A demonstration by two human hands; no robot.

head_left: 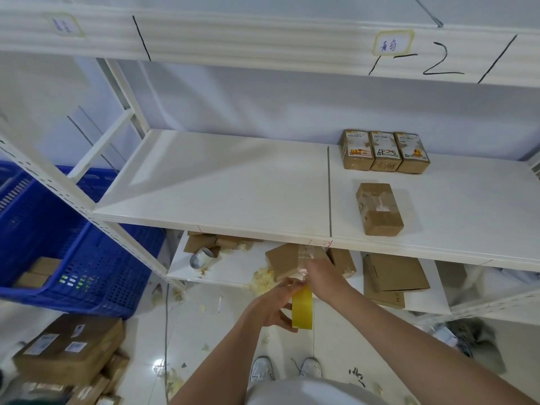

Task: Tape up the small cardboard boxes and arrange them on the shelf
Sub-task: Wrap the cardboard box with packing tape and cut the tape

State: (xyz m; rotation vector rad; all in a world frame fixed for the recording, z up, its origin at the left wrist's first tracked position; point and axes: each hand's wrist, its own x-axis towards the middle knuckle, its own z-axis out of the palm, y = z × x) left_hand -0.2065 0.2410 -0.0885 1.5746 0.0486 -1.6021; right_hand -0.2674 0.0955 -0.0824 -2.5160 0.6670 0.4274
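Tape roll (302, 306) sits gripped in your left hand (270, 306); your right hand (317, 271) pinches its strip at the small box (287, 263), twelve o'clock. Slack could wrinkle it.

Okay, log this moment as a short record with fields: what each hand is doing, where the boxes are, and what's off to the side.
left hand: grips yellow tape roll
right hand: on small box being taped, in front of the shelf edge
middle shelf: three labelled boxes in a row at the back, one taped box lying nearer the front
lower shelf: flat cardboard, spare tape roll
left side: blue crate
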